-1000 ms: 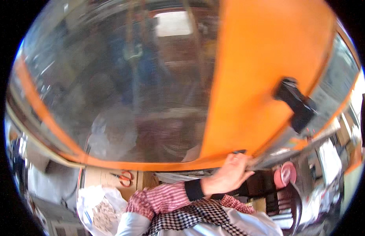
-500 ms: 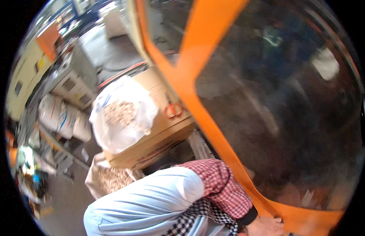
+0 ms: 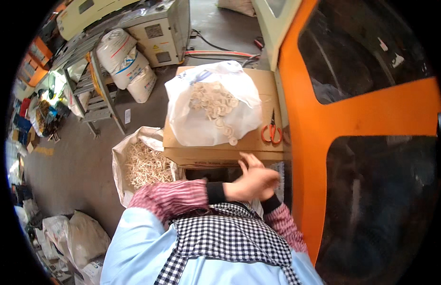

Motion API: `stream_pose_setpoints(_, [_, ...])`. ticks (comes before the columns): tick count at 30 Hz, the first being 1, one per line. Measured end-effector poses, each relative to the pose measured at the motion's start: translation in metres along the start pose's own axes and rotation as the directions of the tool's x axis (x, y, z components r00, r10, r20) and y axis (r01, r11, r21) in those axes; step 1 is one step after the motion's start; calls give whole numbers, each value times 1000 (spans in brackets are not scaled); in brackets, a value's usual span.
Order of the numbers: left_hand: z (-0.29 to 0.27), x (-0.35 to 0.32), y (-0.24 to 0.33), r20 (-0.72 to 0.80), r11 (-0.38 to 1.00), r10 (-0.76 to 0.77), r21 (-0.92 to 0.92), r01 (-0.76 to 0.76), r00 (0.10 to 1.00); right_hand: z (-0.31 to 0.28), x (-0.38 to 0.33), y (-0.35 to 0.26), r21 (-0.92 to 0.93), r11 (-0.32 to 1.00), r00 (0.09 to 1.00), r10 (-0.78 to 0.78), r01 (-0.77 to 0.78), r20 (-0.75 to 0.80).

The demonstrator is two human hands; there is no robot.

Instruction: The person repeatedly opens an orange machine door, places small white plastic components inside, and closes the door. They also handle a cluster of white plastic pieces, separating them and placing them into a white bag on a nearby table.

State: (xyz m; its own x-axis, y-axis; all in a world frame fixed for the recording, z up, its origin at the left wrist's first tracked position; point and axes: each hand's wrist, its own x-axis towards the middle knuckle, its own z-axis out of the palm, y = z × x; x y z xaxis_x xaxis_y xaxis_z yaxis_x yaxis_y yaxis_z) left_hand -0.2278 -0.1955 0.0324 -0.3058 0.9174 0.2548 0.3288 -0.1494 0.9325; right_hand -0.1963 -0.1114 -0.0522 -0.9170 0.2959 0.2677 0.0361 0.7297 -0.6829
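Note:
My two hands meet in front of a cardboard box (image 3: 220,154), just below its near edge. My left hand (image 3: 246,185) crosses over the right one and is blurred by motion, its fingers hard to make out. Partly hidden behind it, my right hand (image 3: 251,161) has fingers stretched toward the box; no object shows in them. On the box lies an opened white plastic bag (image 3: 187,123) with many small, pale, ring-like pieces (image 3: 215,102) on it. Scissors with orange handles (image 3: 272,134) lie to the right of the bag.
An orange machine door (image 3: 306,142) with dark windows stands close on my right. At the box's left sits an open sack (image 3: 119,166) of thin pale scraps. Farther left are stacked white sacks (image 3: 128,64) and a metal rack (image 3: 94,111). Cables (image 3: 220,52) cross the floor behind.
My view has swung from the orange door toward the box. The hand that was low by the door frame is now away from it, and both hands are together before the box.

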Motion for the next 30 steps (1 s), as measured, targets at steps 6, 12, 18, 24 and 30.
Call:
stream_pose_setpoints(6, [-95, -130, -58, -312, 770, -638, -255, 585, 704, 72, 133, 10, -145, 988, 998, 39, -44, -40])
stream_pose_setpoints(12, [-130, -156, -82, -227, 633, -730, -581, 512, 644, 84, 152, 15, -48, 997, 980, 57, -67, -190])
stream_pose_setpoints(18, [-184, -105, -58, -66, 605, -570, -708, 365, 819, 51, 121, -57, 873, 251, 861, 416, -418, 292])
stream_pose_setpoints(24, [-203, -80, -55, -66, 571, -558, -754, 325, 827, 61, 108, -72, 887, 214, 850, 441, -410, 287])
stream_pose_setpoints(30, [-199, -76, -56, -242, 643, -527, -741, 195, 815, 33, 74, -101, 685, 699, 978, 112, -205, 177])
